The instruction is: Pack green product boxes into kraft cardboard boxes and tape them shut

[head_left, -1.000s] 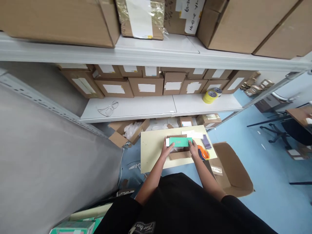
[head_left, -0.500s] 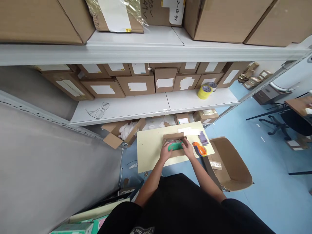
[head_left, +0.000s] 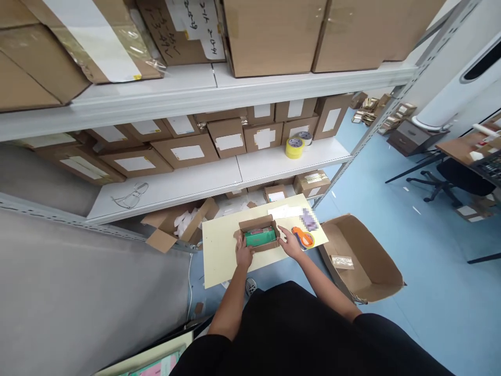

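A small open cardboard box (head_left: 256, 224) sits on the pale yellow tabletop, with a green package (head_left: 260, 237) lying inside it. My left hand (head_left: 244, 255) grips the box at its near left corner, fingers along the left side. At the box's right side is my right hand (head_left: 290, 243), its fingers apart and its fingertips at or close to the cardboard edge. To the right of that hand lies an orange tape dispenser (head_left: 302, 237). White paper (head_left: 287, 211) and a pixelated purple item (head_left: 309, 219) lie behind it.
Metal shelving with a white shelf (head_left: 188, 180) stands ahead, carrying cardboard boxes, yellow tape rolls (head_left: 294, 148) and glasses (head_left: 132, 197). A large open carton (head_left: 362, 261) is on the floor right of the table (head_left: 217, 261). An open box with white stuffing (head_left: 162, 237) stands left.
The green package, earlier between both hands, now lies lower in the box. My right hand has come off the package to the box's right side. The view has shifted right.
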`<state>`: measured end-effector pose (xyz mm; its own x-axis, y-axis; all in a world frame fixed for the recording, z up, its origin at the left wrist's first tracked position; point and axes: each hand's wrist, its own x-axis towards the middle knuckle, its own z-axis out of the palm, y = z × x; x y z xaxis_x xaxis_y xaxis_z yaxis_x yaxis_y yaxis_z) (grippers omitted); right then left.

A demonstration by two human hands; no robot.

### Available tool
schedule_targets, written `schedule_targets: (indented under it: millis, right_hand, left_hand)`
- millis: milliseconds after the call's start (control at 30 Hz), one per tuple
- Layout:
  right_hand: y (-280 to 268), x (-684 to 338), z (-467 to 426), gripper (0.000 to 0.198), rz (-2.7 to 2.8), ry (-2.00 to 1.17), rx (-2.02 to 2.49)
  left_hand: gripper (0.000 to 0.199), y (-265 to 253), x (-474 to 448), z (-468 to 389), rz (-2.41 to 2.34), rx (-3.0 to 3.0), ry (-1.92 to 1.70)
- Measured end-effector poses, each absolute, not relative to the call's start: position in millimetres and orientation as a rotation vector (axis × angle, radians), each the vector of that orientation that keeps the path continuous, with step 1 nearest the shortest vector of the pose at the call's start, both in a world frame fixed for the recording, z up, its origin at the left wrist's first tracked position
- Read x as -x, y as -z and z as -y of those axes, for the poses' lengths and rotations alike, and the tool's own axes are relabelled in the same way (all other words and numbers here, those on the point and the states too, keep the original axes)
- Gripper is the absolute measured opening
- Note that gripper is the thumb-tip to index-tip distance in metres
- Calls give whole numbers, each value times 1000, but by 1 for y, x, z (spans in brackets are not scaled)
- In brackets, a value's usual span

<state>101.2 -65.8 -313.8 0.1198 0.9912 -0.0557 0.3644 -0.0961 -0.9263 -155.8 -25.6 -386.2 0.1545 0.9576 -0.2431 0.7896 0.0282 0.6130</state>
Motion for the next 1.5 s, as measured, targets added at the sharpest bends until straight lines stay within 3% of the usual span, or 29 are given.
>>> schedule_targets:
  millis: [100, 500, 967, 1500]
  right_hand:
    - [307, -116, 71, 60, 1414, -983, 1509]
    - [314, -133, 111, 58, 1624, -1113, 1223]
    - [302, -70, 171, 44, 1956, -1158, 928]
    - [287, 88, 377, 42, 2332, -1354, 457]
  left_hand:
    - [7, 384, 142, 42, -1762, -1815, -323]
    - [15, 362, 83, 186, -1968, -1791, -482]
    - [11, 334, 102, 360, -2301, -1491, -566]
    - [15, 317, 139, 627, -2626, -941, -850]
